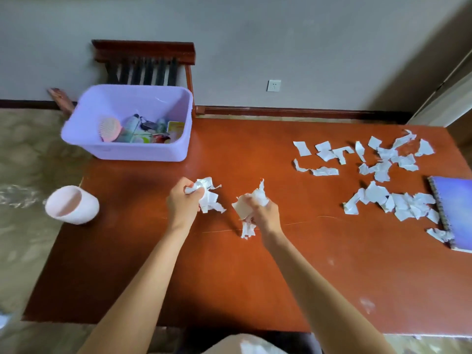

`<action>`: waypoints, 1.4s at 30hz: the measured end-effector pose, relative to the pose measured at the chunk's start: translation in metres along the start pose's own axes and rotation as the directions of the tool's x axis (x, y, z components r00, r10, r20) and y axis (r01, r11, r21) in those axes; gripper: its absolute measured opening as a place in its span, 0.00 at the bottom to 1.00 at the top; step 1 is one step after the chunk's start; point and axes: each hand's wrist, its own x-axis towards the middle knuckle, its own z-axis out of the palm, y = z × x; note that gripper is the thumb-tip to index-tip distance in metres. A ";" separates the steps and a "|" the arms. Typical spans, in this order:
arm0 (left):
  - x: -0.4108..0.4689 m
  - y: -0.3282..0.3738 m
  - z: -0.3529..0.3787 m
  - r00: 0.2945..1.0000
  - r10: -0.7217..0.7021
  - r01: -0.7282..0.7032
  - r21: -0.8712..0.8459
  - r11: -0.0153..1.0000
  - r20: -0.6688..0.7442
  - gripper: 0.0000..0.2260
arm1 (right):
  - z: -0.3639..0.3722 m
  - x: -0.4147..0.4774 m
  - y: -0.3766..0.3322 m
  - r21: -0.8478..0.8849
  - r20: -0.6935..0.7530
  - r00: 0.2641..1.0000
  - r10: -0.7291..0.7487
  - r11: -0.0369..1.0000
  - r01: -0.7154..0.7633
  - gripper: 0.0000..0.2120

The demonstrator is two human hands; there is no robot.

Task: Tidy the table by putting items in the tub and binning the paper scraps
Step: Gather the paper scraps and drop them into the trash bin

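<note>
My left hand (182, 203) grips a crumpled bunch of white paper scraps (209, 195) above the middle of the brown table (229, 277). My right hand (264, 213) grips a second bunch of scraps (251, 203), some hanging down to the tabletop. Several more torn scraps (383, 175) lie spread over the table's right side. A lilac tub (132, 149) stands at the table's far left corner and holds a pink comb (109, 129) and several small items. A pale pink bin (71, 204) stands on the floor just off the table's left edge.
A blue spiral notebook (454, 210) lies at the right table edge, with scraps against it. A wooden chair (145, 60) stands behind the tub by the wall. A small piece of paper (367, 305) lies at the near right of the table.
</note>
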 end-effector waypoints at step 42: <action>0.247 -0.305 -0.446 0.983 -0.129 0.138 -0.061 0.989 0.127 0.08 | 0.620 -0.100 0.040 0.108 -0.116 0.993 0.009 0.994 0.003 0.09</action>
